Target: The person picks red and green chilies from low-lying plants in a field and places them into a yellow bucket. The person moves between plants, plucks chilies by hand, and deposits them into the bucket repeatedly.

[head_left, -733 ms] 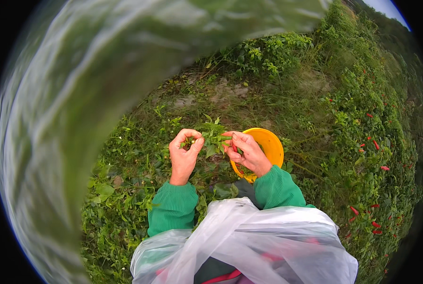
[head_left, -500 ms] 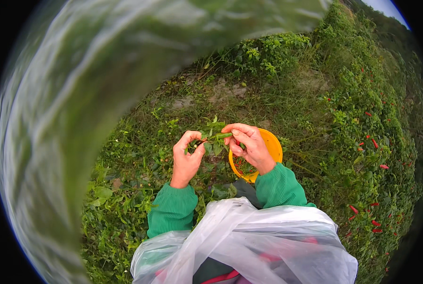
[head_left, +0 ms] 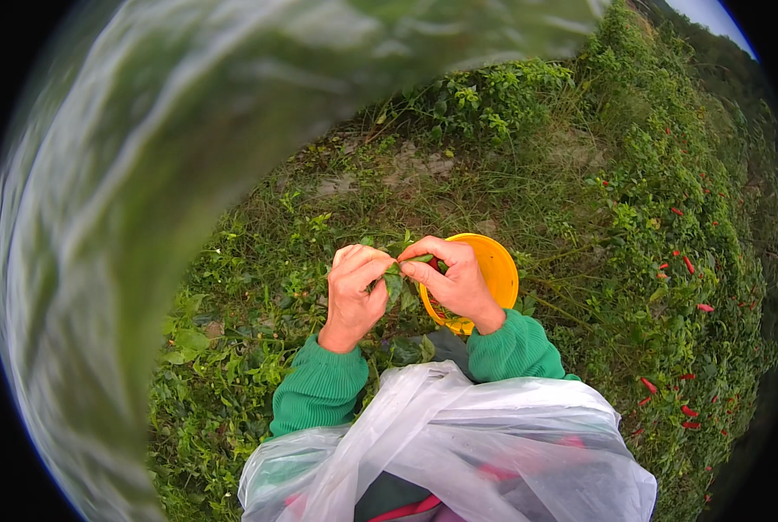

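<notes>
Green and smooth, a slim pepper (head_left: 421, 258) lies between the thumb and curled forefinger of the right hand (head_left: 455, 280), in front of the person's body and just left of the bucket's far rim as seen from above. Its skin has a dull sheen; most of its length is hidden by the fingers. A darker green piece shows deeper in the same curl, too covered to make out. The left hand (head_left: 354, 285) is narrow, its fingers bent and their tips meeting those of the right hand; whether it pinches anything cannot be told. Soft, pointed leaves (head_left: 394, 284) hang just below the meeting fingertips.

Partly behind the right hand stands a round bucket (head_left: 499, 271) of smooth yellow-orange, its rim curved and its inside partly hidden. Ribbed green sleeves (head_left: 511, 346) cover both forearms. Thin, creased, see-through plastic (head_left: 511, 426) wraps the torso. Low, leafy plants (head_left: 224, 374) spread at the left; at the right, bushier growth carries glossy red peppers (head_left: 688, 411). Blurred, rippled sheeting (head_left: 84, 261) arches across the left and top.
</notes>
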Tool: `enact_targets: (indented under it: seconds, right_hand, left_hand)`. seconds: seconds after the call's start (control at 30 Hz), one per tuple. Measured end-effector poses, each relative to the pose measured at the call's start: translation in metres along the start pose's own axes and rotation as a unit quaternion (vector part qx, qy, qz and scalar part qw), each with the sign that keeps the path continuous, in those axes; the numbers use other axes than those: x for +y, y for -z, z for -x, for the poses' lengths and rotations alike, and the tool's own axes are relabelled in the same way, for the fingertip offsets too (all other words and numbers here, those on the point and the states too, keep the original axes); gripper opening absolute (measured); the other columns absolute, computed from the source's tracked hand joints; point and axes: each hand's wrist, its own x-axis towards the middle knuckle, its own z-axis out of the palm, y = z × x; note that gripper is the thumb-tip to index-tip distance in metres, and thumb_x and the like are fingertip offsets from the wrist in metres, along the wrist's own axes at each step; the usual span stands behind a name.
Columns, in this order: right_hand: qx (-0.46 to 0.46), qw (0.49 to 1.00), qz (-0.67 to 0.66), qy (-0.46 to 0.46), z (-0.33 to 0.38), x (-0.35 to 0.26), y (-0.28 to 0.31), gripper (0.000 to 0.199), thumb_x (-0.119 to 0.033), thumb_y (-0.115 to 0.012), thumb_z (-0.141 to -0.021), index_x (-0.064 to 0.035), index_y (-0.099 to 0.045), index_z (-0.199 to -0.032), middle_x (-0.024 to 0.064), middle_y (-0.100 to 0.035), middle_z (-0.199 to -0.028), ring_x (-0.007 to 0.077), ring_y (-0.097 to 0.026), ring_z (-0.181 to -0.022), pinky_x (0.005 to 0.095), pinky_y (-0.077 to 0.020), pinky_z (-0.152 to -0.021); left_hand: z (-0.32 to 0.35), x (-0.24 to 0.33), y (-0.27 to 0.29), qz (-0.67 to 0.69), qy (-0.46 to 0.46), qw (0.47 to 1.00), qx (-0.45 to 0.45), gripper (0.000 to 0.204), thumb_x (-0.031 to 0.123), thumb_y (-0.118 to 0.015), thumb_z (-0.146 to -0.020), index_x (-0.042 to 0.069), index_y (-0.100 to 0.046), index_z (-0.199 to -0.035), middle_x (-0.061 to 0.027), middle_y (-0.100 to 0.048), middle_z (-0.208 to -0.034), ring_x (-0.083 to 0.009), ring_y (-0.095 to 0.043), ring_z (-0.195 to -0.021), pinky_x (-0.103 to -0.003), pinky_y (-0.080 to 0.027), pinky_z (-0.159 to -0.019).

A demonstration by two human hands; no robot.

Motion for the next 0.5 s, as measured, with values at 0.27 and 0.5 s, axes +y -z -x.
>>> enact_targets:
  seconds: [0.27, 0.5]
  right_hand:
    - [-0.211, 0.943, -0.208, -0.153, -0.009, 0.016, 0.028, 0.024, -0.023, -0.062, -0.089, -0.0027, -0.060, -0.076, -0.0013, -0.052, -0.057, 0.0041, -0.045, -0.051, 0.0207, -0.0325, -0.044]
    - [-0.186, 0.877, -0.401, -0.188, -0.002, 0.044, 0.023, 0.029, -0.025, -0.053, -0.094, 0.0012, -0.059, -0.083, -0.0004, -0.044, -0.052, 0.0041, -0.030, -0.040, 0.0218, -0.0250, -0.040]
  left_hand:
    - [0.005, -0.004, 0.003, 0.225, 0.106, 0.953, -0.174, 0.017, -0.015, -0.050, -0.062, -0.004, -0.056, -0.074, -0.0121, -0.055, -0.071, -0.0237, -0.054, -0.065, -0.029, -0.043, -0.058]
    - [0.010, -0.011, 0.009, 0.381, 0.204, 0.894, -0.122, 0.010, 0.008, -0.061, -0.085, 0.001, -0.061, -0.078, -0.0060, -0.058, -0.074, -0.0137, -0.052, -0.067, -0.028, -0.043, -0.061]
